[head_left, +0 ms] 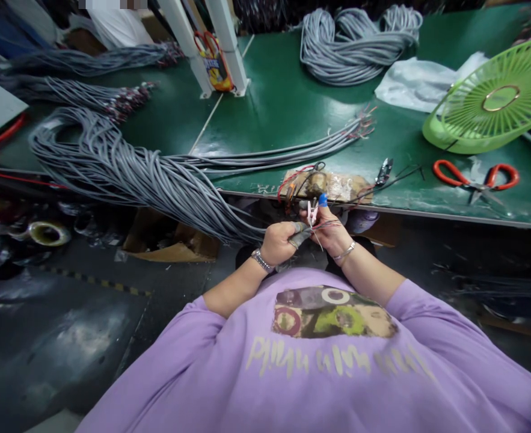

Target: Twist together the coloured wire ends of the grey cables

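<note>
My left hand (pixel 279 242) is closed around the end of a grey cable (pixel 300 234), close to my body at the table's front edge. Thin red, white and dark wires (pixel 326 225) fan out of that end across my right hand (pixel 332 236). A blue cover (pixel 323 199) sits on a fingertip of my right hand, whose fingers are bent together. A small pink and white piece (pixel 312 213) shows between its fingers; its kind is unclear. A long grey cable bundle (pixel 157 180) drapes over the table edge towards my left hand.
Just beyond my hands is a taped cardboard piece (pixel 337 185). Small cutters (pixel 384 172), red-handled scissors (pixel 477 183) and a green fan (pixel 495 96) are to the right. More grey cable coils (pixel 355 48) lie behind, near a white post (pixel 229 48).
</note>
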A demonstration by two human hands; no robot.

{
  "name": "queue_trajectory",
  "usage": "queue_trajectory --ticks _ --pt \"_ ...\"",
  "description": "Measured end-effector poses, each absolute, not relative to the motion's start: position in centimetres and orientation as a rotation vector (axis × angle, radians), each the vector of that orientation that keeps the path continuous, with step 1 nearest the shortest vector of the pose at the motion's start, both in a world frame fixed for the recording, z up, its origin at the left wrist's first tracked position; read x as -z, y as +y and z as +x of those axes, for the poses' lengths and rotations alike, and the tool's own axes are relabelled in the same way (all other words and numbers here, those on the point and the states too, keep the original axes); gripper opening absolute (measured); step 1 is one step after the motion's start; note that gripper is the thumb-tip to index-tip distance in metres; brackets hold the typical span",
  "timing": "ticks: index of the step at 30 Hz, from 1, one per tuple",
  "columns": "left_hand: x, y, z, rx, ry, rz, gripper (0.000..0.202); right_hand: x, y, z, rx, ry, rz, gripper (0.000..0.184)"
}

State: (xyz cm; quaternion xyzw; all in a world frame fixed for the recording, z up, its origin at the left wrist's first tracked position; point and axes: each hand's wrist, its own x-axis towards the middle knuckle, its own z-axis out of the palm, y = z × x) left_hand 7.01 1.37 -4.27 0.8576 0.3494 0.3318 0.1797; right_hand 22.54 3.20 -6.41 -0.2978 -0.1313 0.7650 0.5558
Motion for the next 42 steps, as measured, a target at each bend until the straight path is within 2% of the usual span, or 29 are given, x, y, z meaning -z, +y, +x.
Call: queue_trajectory --ticks 6,15,21,28,32,37,42 --pt "4.7 1.3 6.9 -0.827 1.026 2.449 0.029 6.0 3.2 22.3 -1.799 -0.262 -0.708 0.056" --pt "3.6 -0.1 6.0 -0.839 0.965 2.417 0.030 6.4 1.9 22.7 -1.880 -0.245 -0.686 0.063" --pt "2.9 -2.4 4.5 -0.915 0.850 2.389 0.023 7.3 1.3 23.8 -1.906 -0.282 -0.690 0.061" --pt "3.0 -3.2 3.7 -1.085 1.079 1.504 0.041 7.8 0.5 24.3 -1.943 -0.305 -0.693 0.057" --pt "2.9 -2.6 3.7 -1.165 1.045 1.293 0.048 7.3 0.3 24.4 -1.962 -0.356 -0.679 0.055" --pt "2.9 -2.3 4.2 -1.137 1.101 1.455 0.043 6.0 0.9 24.4 -1.936 -0.435 -0.711 0.053" --pt "3.6 -0.7 5.3 -1.147 1.087 2.094 0.030 5.3 1.6 24.3 -1.854 -0.486 -0.812 0.054"
